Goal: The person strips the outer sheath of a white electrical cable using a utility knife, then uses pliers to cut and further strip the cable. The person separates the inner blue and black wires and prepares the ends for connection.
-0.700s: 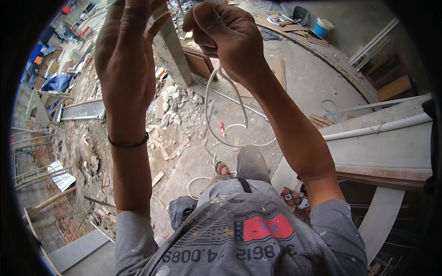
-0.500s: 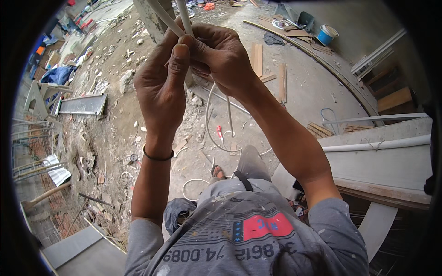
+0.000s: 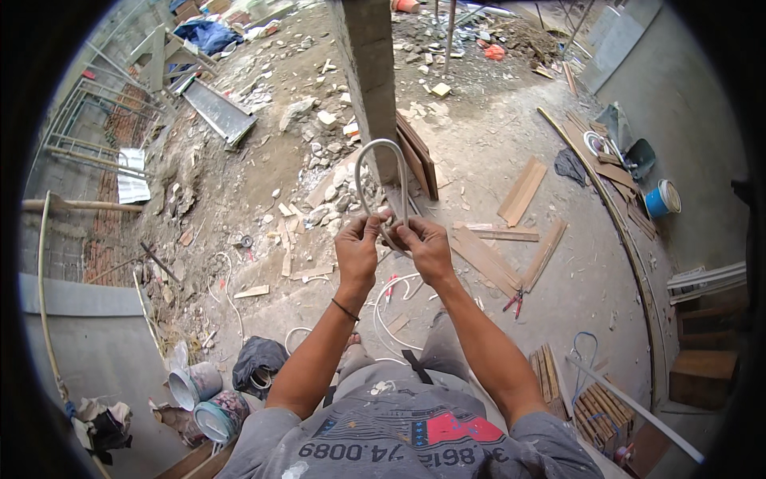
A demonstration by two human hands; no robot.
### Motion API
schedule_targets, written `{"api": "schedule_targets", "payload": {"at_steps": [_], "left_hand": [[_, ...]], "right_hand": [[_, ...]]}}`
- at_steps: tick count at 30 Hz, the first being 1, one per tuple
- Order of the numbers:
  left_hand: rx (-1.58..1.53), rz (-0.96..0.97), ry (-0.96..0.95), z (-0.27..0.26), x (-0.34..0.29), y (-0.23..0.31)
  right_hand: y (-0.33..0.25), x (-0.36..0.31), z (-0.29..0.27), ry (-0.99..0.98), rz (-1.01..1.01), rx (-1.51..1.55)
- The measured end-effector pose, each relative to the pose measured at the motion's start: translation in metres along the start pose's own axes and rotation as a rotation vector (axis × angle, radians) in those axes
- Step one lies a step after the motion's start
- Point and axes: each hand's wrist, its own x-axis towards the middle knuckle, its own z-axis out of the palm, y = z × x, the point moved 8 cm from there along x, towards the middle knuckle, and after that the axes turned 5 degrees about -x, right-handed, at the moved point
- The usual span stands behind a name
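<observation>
A white cable (image 3: 380, 144) bends into an upright loop above my hands, in front of the concrete post. My left hand (image 3: 357, 249) is closed on the loop's left side. The right side is pinched in my right hand (image 3: 428, 249), whose fingertips nearly meet those of the left. Between the hands the cable's lower parts come together, partly hidden by my fingers. More white cable (image 3: 377, 319) lies in loose curves on the floor by my feet. A red-handled tool (image 3: 390, 287) rests beside it.
A concrete post (image 3: 367, 80) stands ahead, with brown boards (image 3: 416, 160) leaning on it. Rubble (image 3: 339, 195) covers the ground left of it. Wood planks (image 3: 523, 191) and red-handled pliers (image 3: 515, 304) lie to the right. Paint buckets (image 3: 194, 386) sit at lower left; a blue bucket (image 3: 662, 199) stands far right.
Both hands have come down and away from my head, drawing slightly apart. The cable loop now shows whole above them. My view has tilted up and shifted, showing more of the ground ahead.
</observation>
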Motion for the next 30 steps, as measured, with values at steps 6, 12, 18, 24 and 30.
{"api": "schedule_targets", "payload": {"at_steps": [6, 12, 18, 24, 30], "left_hand": [[0.149, -0.056, 0.132, -0.023, 0.011, -0.068], [0.808, 0.019, 0.109, -0.079, 0.011, 0.024], [0.955, 0.101, -0.004, -0.064, -0.016, 0.076], [1.223, 0.224, -0.273, -0.057, -0.020, 0.137], [0.699, 0.091, 0.171, -0.081, -0.057, 0.254]], "right_hand": [[0.030, 0.058, -0.134, -0.067, 0.052, -0.418], [-0.029, 0.114, -0.226, -0.206, -0.116, -0.646], [-0.055, 0.131, -0.201, -0.375, -0.298, -0.878], [-0.114, 0.184, -0.125, -0.824, -0.747, -1.425], [-0.208, 0.239, 0.000, -0.603, -0.996, -1.296]]}}
